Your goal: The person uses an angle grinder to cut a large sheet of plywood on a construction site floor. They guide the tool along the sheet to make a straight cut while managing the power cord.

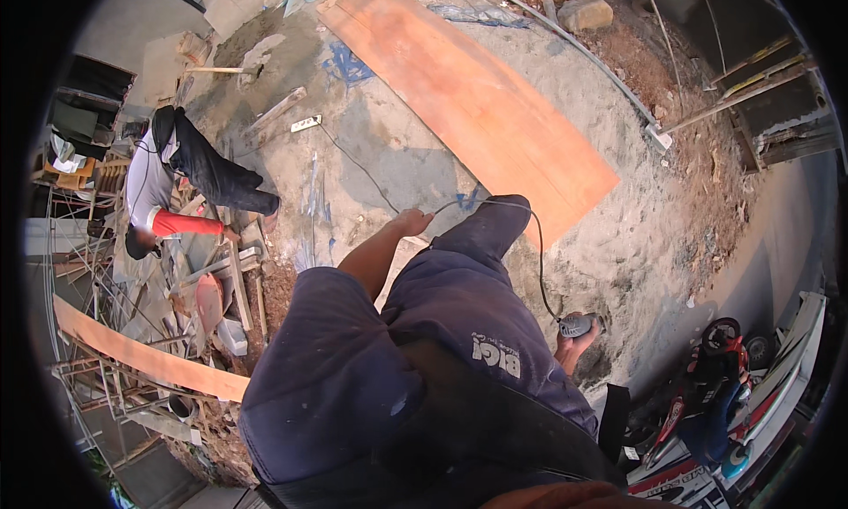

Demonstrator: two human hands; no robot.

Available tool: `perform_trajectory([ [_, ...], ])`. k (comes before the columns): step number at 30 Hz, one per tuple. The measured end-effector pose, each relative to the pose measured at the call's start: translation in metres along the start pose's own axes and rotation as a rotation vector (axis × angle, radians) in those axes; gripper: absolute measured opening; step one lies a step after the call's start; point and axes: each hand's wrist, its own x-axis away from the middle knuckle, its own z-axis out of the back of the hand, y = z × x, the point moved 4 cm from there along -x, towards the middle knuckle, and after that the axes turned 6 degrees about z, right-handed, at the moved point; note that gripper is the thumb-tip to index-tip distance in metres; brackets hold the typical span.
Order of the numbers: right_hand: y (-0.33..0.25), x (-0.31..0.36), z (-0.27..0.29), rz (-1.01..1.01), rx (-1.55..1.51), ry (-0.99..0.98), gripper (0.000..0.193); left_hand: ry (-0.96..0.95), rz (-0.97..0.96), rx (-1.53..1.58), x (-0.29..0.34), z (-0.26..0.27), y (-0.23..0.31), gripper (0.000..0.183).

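My left hand (412, 222) is closed around a dark power cord (360, 166) in front of my body. From there the cord runs up to a white power strip (306, 123) on the ground, and the other way it arcs over my knee to my right side. Down at that side, my right hand (572, 345) grips a corded power tool (576, 325); only its grey rear end shows, so its exact kind is hidden. A long orange board (477, 102) lies flat on the ground just ahead of my legs.
At the left, another person (190, 169) bends over a pile of scrap wood (208, 279). A long pipe (583, 58) and a rock (585, 14) lie beyond the board. Motorbikes (707, 403) stand at the lower right. A second orange strip (146, 354) lies at the lower left.
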Motion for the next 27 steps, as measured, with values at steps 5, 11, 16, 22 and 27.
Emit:
perform_trajectory([
  [5,0.013,0.013,-0.015,0.024,-0.069,0.037,0.030,0.033,0.017,-0.094,-0.004,-0.004,-0.039,0.075],
  [11,0.013,0.008,0.001,-0.011,-0.045,0.011,0.029,0.025,0.021,-0.097,-0.002,-0.008,-0.028,0.077],
  [16,0.007,0.014,0.026,0.015,-0.035,0.056,0.032,-0.089,0.133,-0.036,0.021,-0.006,0.011,0.077],
  [22,-0.006,-0.001,0.041,0.075,-0.115,0.131,0.031,-0.037,0.072,-0.028,-0.008,0.010,0.030,0.073],
  [27,-0.024,-0.032,0.017,0.072,-0.070,0.054,0.030,0.037,0.063,0.022,-0.034,0.016,0.023,0.071],
])
